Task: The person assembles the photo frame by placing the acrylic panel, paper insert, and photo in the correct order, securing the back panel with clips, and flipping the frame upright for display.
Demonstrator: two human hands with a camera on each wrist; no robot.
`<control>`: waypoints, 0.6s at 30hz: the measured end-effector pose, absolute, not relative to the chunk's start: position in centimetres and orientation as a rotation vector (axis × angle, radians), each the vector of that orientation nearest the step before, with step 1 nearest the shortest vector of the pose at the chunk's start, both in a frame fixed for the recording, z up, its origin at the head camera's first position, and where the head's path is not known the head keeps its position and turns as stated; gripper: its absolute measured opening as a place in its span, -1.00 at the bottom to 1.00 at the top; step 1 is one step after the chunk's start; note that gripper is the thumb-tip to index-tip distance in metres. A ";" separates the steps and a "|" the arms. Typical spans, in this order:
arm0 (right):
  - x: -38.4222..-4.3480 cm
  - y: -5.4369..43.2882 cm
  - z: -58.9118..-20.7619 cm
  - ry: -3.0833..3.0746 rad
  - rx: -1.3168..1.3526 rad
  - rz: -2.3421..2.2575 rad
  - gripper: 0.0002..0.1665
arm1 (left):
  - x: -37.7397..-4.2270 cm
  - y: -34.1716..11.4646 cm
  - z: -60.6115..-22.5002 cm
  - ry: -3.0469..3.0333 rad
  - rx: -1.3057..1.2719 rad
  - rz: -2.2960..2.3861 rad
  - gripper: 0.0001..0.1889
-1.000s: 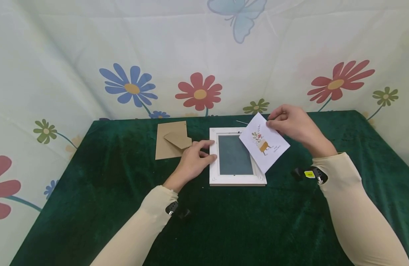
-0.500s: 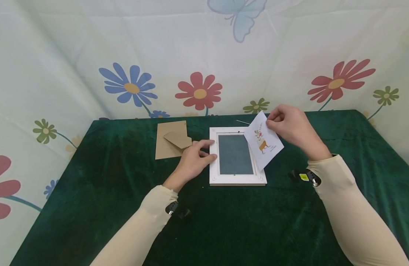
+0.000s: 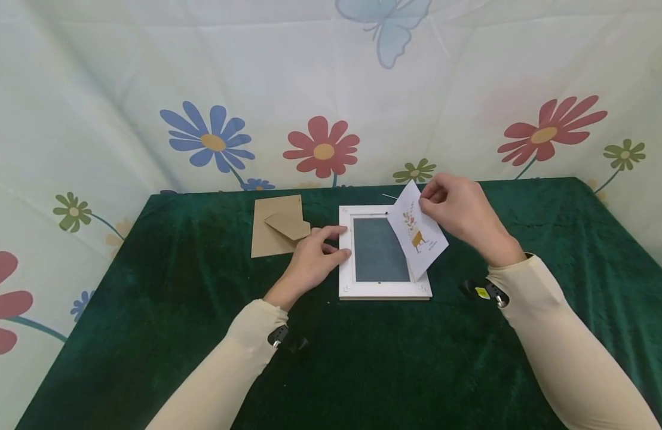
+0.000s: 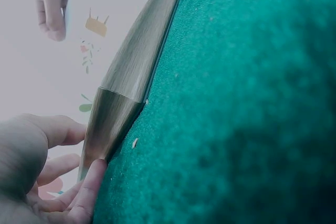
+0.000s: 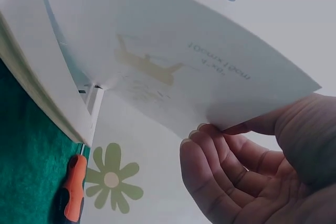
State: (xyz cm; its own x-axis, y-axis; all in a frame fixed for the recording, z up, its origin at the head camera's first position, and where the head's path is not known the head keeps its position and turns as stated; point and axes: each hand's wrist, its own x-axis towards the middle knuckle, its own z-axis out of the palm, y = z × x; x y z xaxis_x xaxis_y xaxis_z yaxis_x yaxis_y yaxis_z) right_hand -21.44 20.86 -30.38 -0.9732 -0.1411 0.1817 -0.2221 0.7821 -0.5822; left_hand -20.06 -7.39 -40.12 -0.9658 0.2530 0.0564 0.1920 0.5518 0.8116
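A picture frame (image 3: 385, 291) lies on the green cloth, its white back up and a dark pane inside the opening; its wood-grain side (image 4: 134, 51) shows in the left wrist view. My left hand (image 3: 312, 257) holds the frame's left edge, thumb and fingers at the border. Between thumb and fingertips of my right hand (image 3: 465, 212) is a white paper insert (image 3: 417, 233), pinched near its upper right edge. The sheet has a printed flower picture and tilts over the frame's right side, its lower corner at the inner border. Size lettering shows through it in the right wrist view.
Left of the frame lies a brown backing board (image 3: 263, 239) with a folded stand flap (image 3: 289, 227). Behind the frame is a screwdriver (image 5: 76, 187) with an orange and black handle. A flowered curtain (image 3: 266, 77) hangs behind the table.
My right hand has moved left, bringing the paper insert further over the frame and turning it more upright. My left hand and the frame have stayed in place.
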 end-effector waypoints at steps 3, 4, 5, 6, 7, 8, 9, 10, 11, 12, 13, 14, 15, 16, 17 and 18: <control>-21.3 20.6 -30.4 -2.832 0.295 0.913 -0.79 | -20.1 -7.4 -40.1 2.709 0.386 1.400 -0.45; -21.2 20.6 -30.3 -2.825 0.294 0.895 -0.80 | -20.0 -7.4 -40.1 2.709 0.385 1.399 -0.45; -21.2 20.6 -30.3 -2.818 0.293 0.878 -0.80 | -20.0 -7.4 -40.0 2.708 0.384 1.398 -0.45; -21.1 20.5 -30.3 -2.813 0.294 0.862 -0.81 | -20.0 -7.4 -40.0 2.708 0.386 1.399 -0.45; -21.1 20.5 -30.3 -2.811 0.295 0.848 -0.81 | -20.0 -7.4 -40.0 2.707 0.386 1.399 -0.44; -21.0 20.4 -30.3 -2.810 0.297 0.839 -0.81 | -20.0 -7.4 -40.0 2.705 0.386 1.401 -0.44; -20.9 20.4 -30.3 -2.813 0.301 0.836 -0.81 | -20.0 -7.4 -40.0 2.704 0.385 1.404 -0.44; -20.9 20.3 -30.2 -2.817 0.305 0.834 -0.81 | -20.0 -7.4 -40.0 2.704 0.387 1.405 -0.44; -20.9 20.2 -30.2 -2.821 0.309 0.834 -0.81 | -20.1 -7.4 -40.0 2.703 0.389 1.408 -0.44; -20.8 20.1 -30.2 -2.826 0.313 0.834 -0.81 | -20.0 -7.4 -40.0 2.701 0.389 1.411 -0.44; -20.8 20.0 -30.3 -2.828 0.317 0.833 -0.81 | -20.0 -7.4 -40.0 2.700 0.389 1.412 -0.44; -20.8 19.9 -30.3 -2.830 0.322 0.833 -0.81 | -20.0 -7.4 -40.0 2.698 0.388 1.413 -0.44; -20.8 19.8 -30.3 -2.829 0.327 0.833 -0.81 | -20.1 -7.4 -40.0 2.698 0.388 1.414 -0.44; -20.8 19.6 -30.4 -2.829 0.329 0.835 -0.81 | -20.1 -7.4 -40.0 2.698 0.388 1.413 -0.44; -20.8 19.5 -30.4 -2.828 0.332 0.839 -0.81 | -20.1 -7.4 -40.0 2.697 0.386 1.412 -0.44; -20.7 19.4 -30.5 -2.827 0.333 0.844 -0.80 | -20.1 -7.4 -40.0 2.696 0.384 1.412 -0.44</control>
